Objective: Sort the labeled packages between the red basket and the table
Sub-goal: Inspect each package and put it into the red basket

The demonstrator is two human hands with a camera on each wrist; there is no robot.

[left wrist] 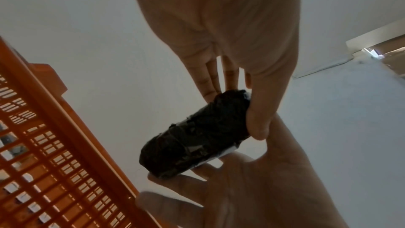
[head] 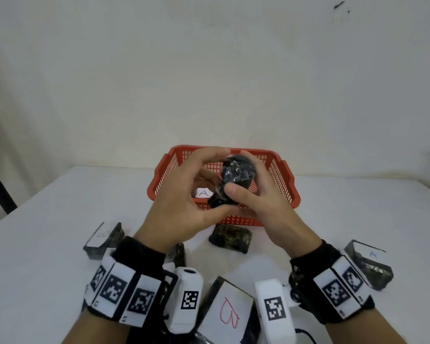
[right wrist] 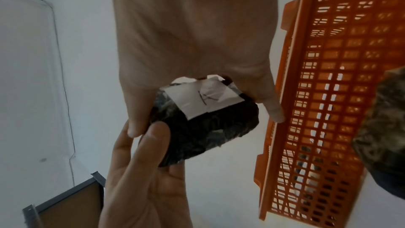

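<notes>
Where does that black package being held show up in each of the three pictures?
Head: package at centre, between both hands, above the red basket.
Left wrist: package at centre, basket lower left.
Right wrist: package at centre, basket on the right.
Shared landmark: basket.

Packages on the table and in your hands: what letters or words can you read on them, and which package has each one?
"B" in red: white label on the nearest package.
"A" in blue: label on the package at the right.
"A": label on the package in the red basket.
Pen mark, perhaps "A", too creased to be sure: label on the held package.
Faint mark, unreadable: label on the left package.
Wrist bands carry only square code patterns.
</notes>
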